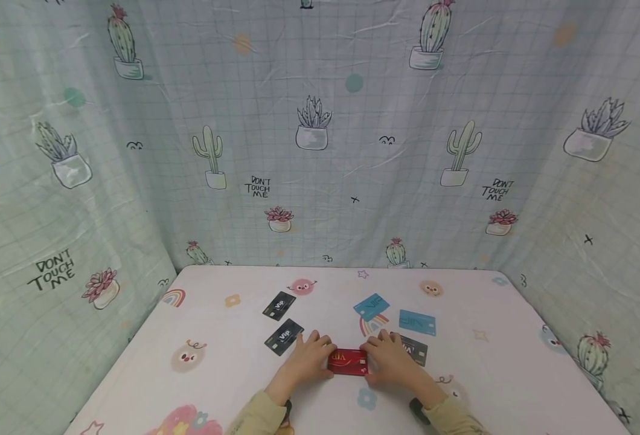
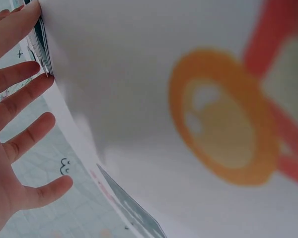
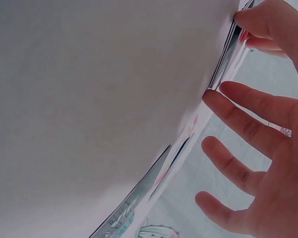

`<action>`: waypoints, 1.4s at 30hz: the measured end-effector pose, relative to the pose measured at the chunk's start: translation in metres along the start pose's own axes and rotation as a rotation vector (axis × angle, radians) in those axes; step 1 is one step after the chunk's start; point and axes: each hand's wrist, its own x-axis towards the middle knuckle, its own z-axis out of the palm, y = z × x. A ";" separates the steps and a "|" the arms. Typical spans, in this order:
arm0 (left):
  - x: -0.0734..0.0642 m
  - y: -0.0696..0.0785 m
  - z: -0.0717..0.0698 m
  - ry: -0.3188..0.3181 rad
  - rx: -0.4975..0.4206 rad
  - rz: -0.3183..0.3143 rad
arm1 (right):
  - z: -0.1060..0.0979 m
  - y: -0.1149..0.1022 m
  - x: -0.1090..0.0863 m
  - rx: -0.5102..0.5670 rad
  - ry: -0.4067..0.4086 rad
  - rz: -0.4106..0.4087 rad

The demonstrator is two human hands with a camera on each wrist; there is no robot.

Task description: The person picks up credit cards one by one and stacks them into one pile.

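Two hands (image 1: 310,357) (image 1: 392,360) clamp fingers (image 3: 238,119) on one red-topped stack (image 1: 348,362) near three black cards (image 1: 284,336) and two blue cards (image 1: 418,322).

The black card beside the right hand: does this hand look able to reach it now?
Probably yes: the black card lies close beside the right hand, with no other card seen over it. But this hand grips the red card, so it may first need to let go.

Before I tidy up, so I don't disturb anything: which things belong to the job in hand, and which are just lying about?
Likely the job's:
red-topped card stack, held between left hand and right hand

Loose, apparently:
two black cards, left
two blue cards
one black card, partly behind the right hand
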 end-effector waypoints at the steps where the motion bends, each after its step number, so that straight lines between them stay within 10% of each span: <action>1: 0.000 0.000 0.000 0.001 -0.001 0.002 | 0.000 0.000 0.000 -0.006 0.000 -0.001; 42: -0.001 -0.004 0.004 0.016 -0.051 -0.003 | 0.003 0.000 0.000 -0.036 0.017 -0.008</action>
